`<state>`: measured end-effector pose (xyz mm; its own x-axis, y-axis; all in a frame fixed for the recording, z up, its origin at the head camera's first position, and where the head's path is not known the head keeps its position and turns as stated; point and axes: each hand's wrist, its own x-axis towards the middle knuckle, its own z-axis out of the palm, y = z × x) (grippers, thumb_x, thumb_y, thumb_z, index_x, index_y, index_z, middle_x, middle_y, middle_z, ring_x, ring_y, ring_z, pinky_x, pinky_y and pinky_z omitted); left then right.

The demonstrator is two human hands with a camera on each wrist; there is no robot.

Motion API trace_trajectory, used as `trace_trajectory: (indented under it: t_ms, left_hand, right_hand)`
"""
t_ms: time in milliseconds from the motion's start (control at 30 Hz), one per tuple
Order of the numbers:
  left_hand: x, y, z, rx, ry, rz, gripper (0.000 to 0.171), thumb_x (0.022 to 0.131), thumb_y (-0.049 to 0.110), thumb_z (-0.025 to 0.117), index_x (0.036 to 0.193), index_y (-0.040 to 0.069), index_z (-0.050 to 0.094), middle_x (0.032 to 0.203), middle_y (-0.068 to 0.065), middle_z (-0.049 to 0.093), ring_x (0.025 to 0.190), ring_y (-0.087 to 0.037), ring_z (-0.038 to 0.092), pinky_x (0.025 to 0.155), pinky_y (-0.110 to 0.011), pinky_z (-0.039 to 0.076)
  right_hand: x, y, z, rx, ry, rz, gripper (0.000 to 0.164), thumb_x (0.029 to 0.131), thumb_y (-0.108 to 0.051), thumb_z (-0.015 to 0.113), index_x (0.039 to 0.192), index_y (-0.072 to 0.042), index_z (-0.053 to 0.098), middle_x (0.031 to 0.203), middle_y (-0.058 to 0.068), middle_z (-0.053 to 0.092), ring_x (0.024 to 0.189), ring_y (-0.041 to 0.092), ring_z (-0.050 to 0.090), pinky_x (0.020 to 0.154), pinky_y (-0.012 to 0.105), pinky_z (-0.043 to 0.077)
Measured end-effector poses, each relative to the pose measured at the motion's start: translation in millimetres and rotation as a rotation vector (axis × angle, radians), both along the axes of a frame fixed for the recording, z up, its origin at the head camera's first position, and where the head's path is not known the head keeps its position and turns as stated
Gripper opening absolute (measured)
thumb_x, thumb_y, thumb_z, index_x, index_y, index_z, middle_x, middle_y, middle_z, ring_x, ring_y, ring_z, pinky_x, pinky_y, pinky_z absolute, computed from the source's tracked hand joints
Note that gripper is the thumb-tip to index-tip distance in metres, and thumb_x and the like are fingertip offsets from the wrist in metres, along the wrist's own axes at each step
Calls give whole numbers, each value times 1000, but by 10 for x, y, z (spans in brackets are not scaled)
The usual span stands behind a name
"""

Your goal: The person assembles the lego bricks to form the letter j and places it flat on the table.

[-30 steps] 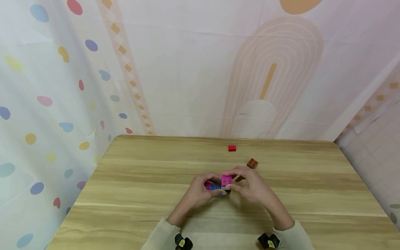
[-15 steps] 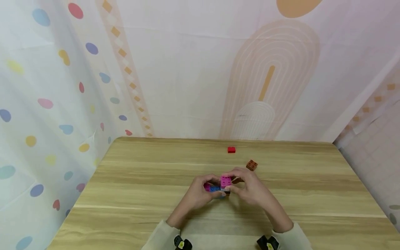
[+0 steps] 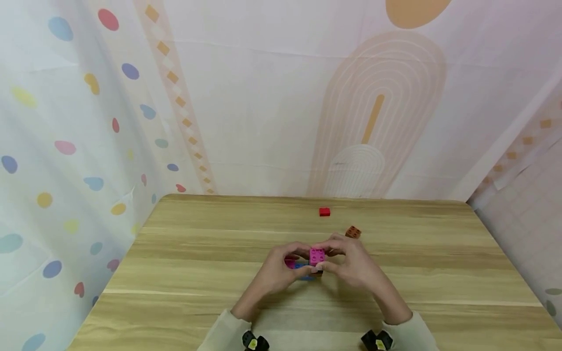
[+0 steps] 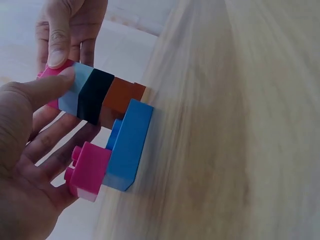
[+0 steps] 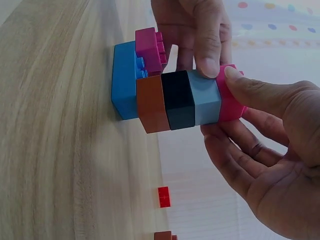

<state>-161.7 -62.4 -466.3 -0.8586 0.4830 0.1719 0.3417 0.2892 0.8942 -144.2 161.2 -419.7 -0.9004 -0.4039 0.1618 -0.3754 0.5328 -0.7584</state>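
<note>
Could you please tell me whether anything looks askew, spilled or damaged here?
Nothing visible looks spilled or damaged. Only the loose brown brick looks askew: it lies turned at an angle on the table, whereas the red brick sits roughly square to the far edge.

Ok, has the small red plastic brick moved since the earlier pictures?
No. In the head view, the small red plastic brick keeps its place against the far edge of the wood-grain table; both shift down the picture.

Cream sleeves (image 3: 225, 333), black wrist cameras (image 3: 256, 341) (yellow-marked)
</note>
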Motion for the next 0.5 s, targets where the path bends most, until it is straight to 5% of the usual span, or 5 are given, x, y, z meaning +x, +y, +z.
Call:
trace_trajectory:
  t_ms: [500]
  left_hand:
    - [11, 32, -22, 24, 38, 52, 23, 89, 17, 81, 110, 24, 75, 107, 6, 77, 97, -12, 72, 72, -24, 56]
  right_hand:
    - [-27, 21, -24, -14, -19, 21, 31, 90, -25, 80, 119, -22, 73, 112, -6, 71, 102, 14, 68, 91, 38, 59]
